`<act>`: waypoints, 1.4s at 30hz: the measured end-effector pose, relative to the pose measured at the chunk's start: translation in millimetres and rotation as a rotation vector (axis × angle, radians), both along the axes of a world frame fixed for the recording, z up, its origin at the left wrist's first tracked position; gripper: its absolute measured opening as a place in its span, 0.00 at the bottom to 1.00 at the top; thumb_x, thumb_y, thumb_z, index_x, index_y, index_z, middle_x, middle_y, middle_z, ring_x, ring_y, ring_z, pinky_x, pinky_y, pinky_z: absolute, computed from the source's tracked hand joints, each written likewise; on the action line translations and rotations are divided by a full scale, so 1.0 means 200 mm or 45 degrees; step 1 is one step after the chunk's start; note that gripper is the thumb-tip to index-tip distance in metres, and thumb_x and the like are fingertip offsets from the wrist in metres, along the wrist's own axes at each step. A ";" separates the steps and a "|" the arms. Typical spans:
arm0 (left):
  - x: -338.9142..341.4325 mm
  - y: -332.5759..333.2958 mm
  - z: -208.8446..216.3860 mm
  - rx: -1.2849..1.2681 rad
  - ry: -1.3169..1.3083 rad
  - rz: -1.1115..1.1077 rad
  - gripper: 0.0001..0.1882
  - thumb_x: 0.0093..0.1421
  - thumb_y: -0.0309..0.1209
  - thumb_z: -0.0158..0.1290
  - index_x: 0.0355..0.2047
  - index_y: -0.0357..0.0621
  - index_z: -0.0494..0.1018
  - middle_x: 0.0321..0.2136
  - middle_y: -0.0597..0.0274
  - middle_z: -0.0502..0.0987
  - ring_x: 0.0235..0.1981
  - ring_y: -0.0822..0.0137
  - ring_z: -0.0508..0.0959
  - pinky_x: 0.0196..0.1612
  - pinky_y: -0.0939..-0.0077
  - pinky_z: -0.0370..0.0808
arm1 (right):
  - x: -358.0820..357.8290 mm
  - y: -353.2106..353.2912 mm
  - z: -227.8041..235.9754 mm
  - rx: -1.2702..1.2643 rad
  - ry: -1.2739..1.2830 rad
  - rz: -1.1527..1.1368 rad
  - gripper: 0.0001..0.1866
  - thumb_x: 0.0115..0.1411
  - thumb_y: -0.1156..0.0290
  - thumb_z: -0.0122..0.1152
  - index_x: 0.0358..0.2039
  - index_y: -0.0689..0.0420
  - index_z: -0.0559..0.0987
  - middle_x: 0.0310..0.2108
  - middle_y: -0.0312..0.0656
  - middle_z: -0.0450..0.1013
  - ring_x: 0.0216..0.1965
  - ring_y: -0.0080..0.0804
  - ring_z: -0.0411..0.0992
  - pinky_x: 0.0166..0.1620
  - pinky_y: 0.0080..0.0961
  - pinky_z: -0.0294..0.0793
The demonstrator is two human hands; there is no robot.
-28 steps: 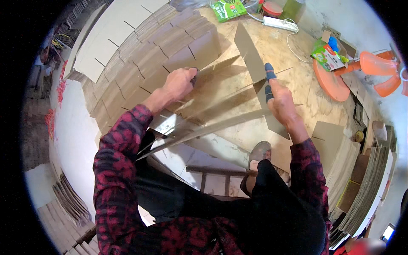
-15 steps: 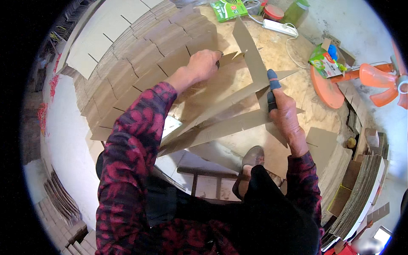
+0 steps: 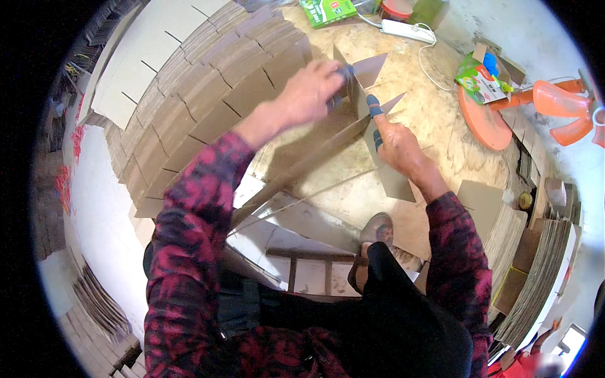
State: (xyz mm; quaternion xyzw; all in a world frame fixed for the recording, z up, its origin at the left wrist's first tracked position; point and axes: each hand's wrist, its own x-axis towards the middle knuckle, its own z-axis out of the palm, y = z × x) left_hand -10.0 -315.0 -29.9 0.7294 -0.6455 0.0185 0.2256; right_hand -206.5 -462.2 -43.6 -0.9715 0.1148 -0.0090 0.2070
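At the far left, flat cardboard blanks [image 3: 208, 94] lie fanned in overlapping rows, slots along their edges, and more bundles [image 3: 94, 302] stand on edge near the lower left.

The left hand [image 3: 309, 94] has travelled since the earlier views: it sat lower and further left, by the fanned stack, and has now reached up to the far end of the slotted cardboard strips [image 3: 315, 157], meeting the right hand there. It is closed, fingers curled and pinching a notched upright piece [image 3: 362, 72] at its top edge. The long strips have swung with it, angling from the person's lap toward the far middle of the plywood table [image 3: 435, 138]. That suggests the hands are joining notched pieces where they cross.

The right hand [image 3: 394, 145] has hardly shifted; it is mostly closed on a flat cardboard panel [image 3: 394, 179], with the taped forefinger [image 3: 373, 108] extended straight up against the upright piece.

Further right, packages: a flat green rectangular pack [image 3: 328, 9] at the far edge, beside a white power strip [image 3: 406, 29] with its cord; a green and white open carton [image 3: 482, 79] with a blue item inside, resting on an orange stool seat [image 3: 482, 120]; an orange fan [image 3: 561, 101] beyond. Stacked cardboard sheets [image 3: 542, 271] stand at the right.
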 end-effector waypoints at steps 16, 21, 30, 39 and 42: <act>-0.64 0.98 0.06 0.424 0.270 0.329 0.19 0.48 0.32 0.59 0.41 0.39 0.74 0.54 0.44 0.66 0.60 0.29 0.55 0.60 0.39 0.56 | -0.51 -0.68 0.41 -0.880 -0.039 -0.146 0.19 0.54 0.76 0.51 0.47 0.54 0.73 0.47 0.50 0.66 0.52 0.49 0.65 0.49 0.45 0.66; -0.70 1.03 -0.04 0.213 0.311 0.384 0.10 0.50 0.24 0.54 0.34 0.37 0.75 0.51 0.39 0.66 0.56 0.38 0.63 0.62 0.44 0.54 | -1.40 -0.18 0.15 -0.652 -0.144 -0.475 0.30 0.46 0.81 0.61 0.52 0.64 0.69 0.48 0.59 0.67 0.48 0.60 0.67 0.49 0.44 0.67; -0.89 0.88 -0.04 0.264 0.622 0.485 0.11 0.54 0.22 0.48 0.39 0.37 0.71 0.54 0.38 0.65 0.50 0.40 0.71 0.49 0.56 0.72 | -1.98 0.36 0.00 -1.061 0.210 -1.029 0.32 0.54 0.74 0.62 0.59 0.63 0.63 0.54 0.56 0.65 0.54 0.50 0.64 0.56 0.41 0.63; -0.89 0.86 -0.11 0.172 0.552 0.530 0.15 0.45 0.16 0.47 0.36 0.37 0.70 0.47 0.43 0.70 0.45 0.42 0.73 0.44 0.56 0.74 | -1.80 0.16 0.27 -0.369 -0.431 -1.181 0.30 0.58 0.74 0.58 0.61 0.63 0.61 0.57 0.54 0.63 0.58 0.43 0.62 0.59 0.38 0.60; -0.87 0.89 -0.13 0.225 0.494 0.505 0.13 0.48 0.19 0.49 0.37 0.38 0.70 0.38 0.46 0.73 0.39 0.43 0.74 0.40 0.54 0.73 | -1.51 0.12 0.37 -0.196 -0.594 -0.954 0.30 0.59 0.74 0.56 0.61 0.63 0.61 0.58 0.54 0.63 0.59 0.41 0.61 0.60 0.37 0.59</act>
